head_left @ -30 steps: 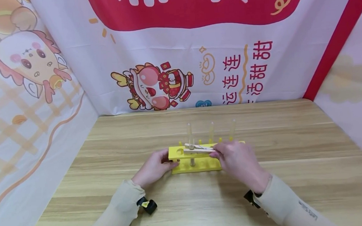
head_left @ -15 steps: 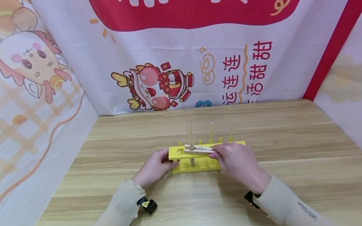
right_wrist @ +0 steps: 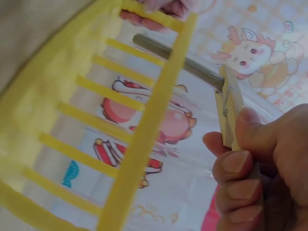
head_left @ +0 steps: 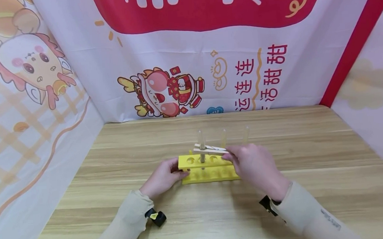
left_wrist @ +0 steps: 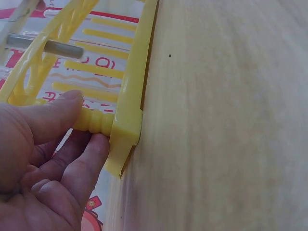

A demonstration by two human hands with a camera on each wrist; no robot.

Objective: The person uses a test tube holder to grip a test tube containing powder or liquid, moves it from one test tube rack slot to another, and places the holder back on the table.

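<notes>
My left hand [head_left: 163,177] grips the ridged end post [left_wrist: 96,120] of a yellow test tube rack [head_left: 183,163], thumb on one side and fingers on the other. In my right hand [head_left: 253,169] is a wooden test tube clamp [head_left: 210,150], held by its handle and pointing left. The clamp's jaws close round an upright test tube [head_left: 200,136] with greyish contents in its lower part. That tube passes through a hole in the rack's top board, and its rounded bottom [left_wrist: 72,49] hangs above the base in the left wrist view.
Two more test tubes, one pale-looking tube [head_left: 223,135] and another tube [head_left: 247,133], rise behind my right hand at the rack's right part. Yellow pegs [right_wrist: 110,87] line the rack. The wood-grain table [head_left: 129,138] meets printed cloth walls [head_left: 109,84] at the back and sides.
My right hand has risen with the clamp and the test tube, lifting the tube's bottom from the rack's base. The left hand and the rack have stayed in place.
</notes>
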